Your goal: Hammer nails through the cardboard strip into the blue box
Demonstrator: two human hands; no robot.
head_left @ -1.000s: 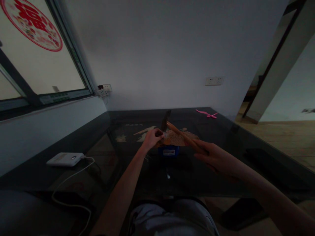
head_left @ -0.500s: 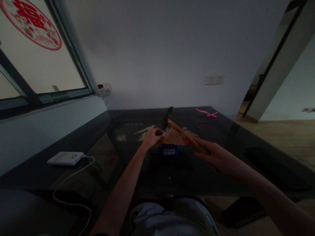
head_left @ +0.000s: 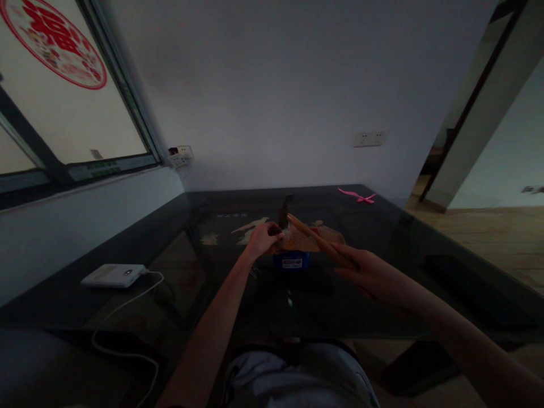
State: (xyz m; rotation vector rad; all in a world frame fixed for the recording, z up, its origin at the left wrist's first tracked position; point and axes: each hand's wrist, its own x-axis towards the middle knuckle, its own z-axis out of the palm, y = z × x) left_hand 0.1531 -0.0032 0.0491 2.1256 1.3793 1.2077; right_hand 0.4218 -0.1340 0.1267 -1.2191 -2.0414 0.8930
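Observation:
My right hand is wrapped round the wooden handle of a hammer. The hammer's dark head stands low, just beyond my left fingertips. My left hand is closed in a pinch at the left end of a tan, speckled flat piece; whatever is between the fingers is too small and dark to make out. Under the flat piece sits a blue container with a white label. Some thin, shiny slivers, perhaps nails, lie on the table beside my left wrist.
The dark glossy table reaches back to the wall. On its left lies a white power bank with a white cable. A pink ribbon-like item lies at the back right, and a dark flat object at the right.
The hammer's head has come down toward the tan piece, and my right hand has dipped slightly. My left hand keeps its place.

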